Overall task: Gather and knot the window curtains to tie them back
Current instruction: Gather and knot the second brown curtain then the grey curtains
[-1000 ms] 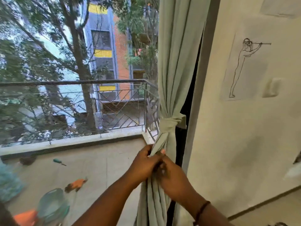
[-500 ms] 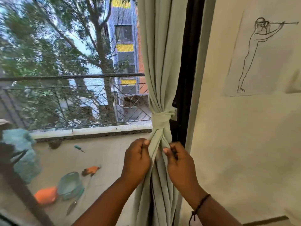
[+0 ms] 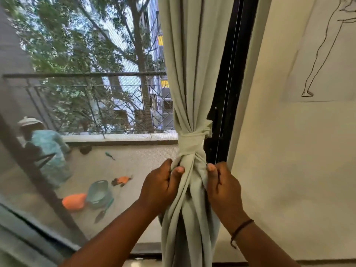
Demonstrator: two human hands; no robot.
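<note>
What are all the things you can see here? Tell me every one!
curtain: one, pale green, hanging by the window frame
knot: one, pale green, tied round the curtain
drawing: one, black line figure, on the cream wall
railing: one, dark, balcony edge
tub: one, teal, balcony floor
orange thing: one, beside the tub
trowel: one, teal handle, balcony floor
left hand: grips curtain folds under the knot
right hand: grips folds opposite; dark wristband

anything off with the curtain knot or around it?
Nothing stands out. The knot sits snug round the gathered curtain; left hand and right hand grip the fabric just below it.
</note>
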